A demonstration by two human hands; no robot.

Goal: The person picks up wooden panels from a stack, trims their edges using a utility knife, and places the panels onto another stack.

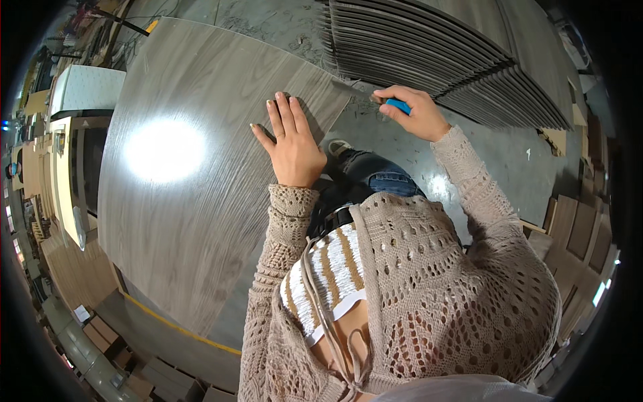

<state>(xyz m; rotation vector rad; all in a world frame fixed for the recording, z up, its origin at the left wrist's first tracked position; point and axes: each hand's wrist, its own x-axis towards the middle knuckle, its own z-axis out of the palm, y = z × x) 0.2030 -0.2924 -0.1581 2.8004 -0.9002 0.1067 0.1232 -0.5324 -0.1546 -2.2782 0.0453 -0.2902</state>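
A large wood-grain panel (201,221) with a glossy top lies in front of me and to my left, one bright light reflected on it. My left hand (293,144) rests flat on the panel near its right edge, fingers spread. To the right, my right hand (416,110) is closed round the blue handle of a flat hand file (349,89). Its long grey blade points left and meets the panel's far right corner. The fingers hide part of the handle.
A stack of dark-edged panels (429,60) stands at the far right, close beyond my right hand. Dark shavings litter the grey floor (284,30) beyond the panel. Machinery with a pale yellow side (63,181) is at the left. More boards (579,231) are at the right.
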